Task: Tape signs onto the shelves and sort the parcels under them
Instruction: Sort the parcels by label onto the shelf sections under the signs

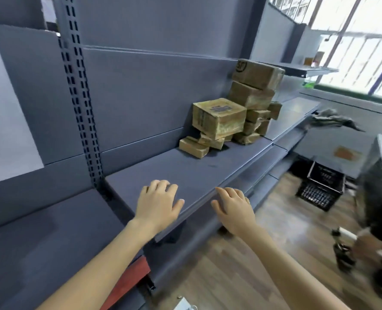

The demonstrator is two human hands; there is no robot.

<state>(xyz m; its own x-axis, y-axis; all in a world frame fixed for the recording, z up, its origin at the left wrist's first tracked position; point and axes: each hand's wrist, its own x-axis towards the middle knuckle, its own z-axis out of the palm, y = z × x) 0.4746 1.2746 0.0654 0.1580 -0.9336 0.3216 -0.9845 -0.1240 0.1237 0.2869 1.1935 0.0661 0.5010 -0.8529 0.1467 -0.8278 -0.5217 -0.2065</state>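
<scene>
Two empty hands meet the grey shelf [199, 173]: left hand [157, 204] rests on it, fingers loosely bent; right hand [232, 209] spreads relaxed at its near edge. Cardboard parcels [230, 115] pile farther right.

The shelf [208, 171] and its slotted upright [80, 97] look like grey painted metal, smooth and matt. The parcels [219, 118] are brown cardboard, creased and wrapped in glossy clear tape, and the white sheet [6, 121] on the back panel looks like matt paper. The floor [241, 265] shows wood-grain planks with a slight sheen; the crate [319, 189] is black plastic lattice.
</scene>
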